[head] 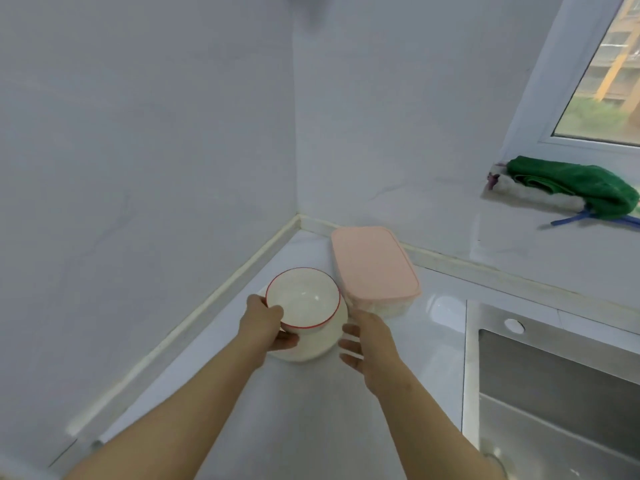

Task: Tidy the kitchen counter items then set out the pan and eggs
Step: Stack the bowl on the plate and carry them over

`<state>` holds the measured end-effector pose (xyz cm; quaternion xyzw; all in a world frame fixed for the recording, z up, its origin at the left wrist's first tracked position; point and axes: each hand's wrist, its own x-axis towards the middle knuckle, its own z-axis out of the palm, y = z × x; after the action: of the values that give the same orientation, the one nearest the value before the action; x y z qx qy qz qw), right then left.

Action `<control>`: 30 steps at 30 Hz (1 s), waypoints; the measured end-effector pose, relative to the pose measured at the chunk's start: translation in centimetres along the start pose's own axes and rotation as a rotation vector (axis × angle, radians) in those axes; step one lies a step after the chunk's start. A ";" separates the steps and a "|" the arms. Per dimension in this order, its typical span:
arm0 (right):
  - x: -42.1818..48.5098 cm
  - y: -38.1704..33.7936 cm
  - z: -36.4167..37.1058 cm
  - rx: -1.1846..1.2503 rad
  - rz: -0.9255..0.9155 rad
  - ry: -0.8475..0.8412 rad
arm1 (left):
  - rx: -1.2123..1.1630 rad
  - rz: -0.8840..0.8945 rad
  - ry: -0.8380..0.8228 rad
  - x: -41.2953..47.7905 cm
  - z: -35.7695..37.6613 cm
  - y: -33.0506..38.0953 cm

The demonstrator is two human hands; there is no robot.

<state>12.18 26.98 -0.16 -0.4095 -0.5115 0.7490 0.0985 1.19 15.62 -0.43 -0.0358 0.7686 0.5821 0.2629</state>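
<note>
A white bowl with a red rim (pixel 302 299) sits tilted on a white plate (pixel 322 344) in the corner of the white counter (pixel 311 410). My left hand (pixel 268 327) grips the bowl's near-left rim, thumb on the edge and fingers under it. My right hand (pixel 367 348) hovers just right of the plate with fingers spread, holding nothing. A clear box with a pink lid (pixel 374 265) stands right behind, touching the bowl. No pan or eggs are in view.
A steel sink (pixel 554 382) fills the lower right. On the window sill at the right lie a green cloth (pixel 581 187) and a white brush-like item (pixel 540 199). Walls close the corner at left and behind.
</note>
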 end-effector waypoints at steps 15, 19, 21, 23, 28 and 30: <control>2.4 2.6 0.0 -0.073 0.040 0.155 | 0.044 -0.078 -0.058 3.2 -1.0 -1.1; 2.4 2.6 0.0 -0.072 0.054 0.135 | 0.069 -0.065 -0.062 2.9 -0.8 -1.0; 2.3 2.7 0.0 -0.074 0.055 0.129 | 0.182 0.022 -0.009 2.4 -0.8 -1.2; 2.3 2.8 0.0 -0.094 0.043 0.110 | 0.352 0.179 0.101 2.3 -1.0 -1.8; 2.6 2.9 0.7 -0.234 -0.007 0.020 | 0.296 0.205 0.312 2.2 -1.9 -2.6; 2.8 2.9 1.2 -0.253 -0.009 -0.006 | 0.272 0.117 0.292 2.5 -2.1 -3.0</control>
<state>10.33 26.44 -3.89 -0.4140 -0.6040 0.6793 0.0481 -0.63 13.34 -3.75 -0.0392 0.8707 0.4760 0.1170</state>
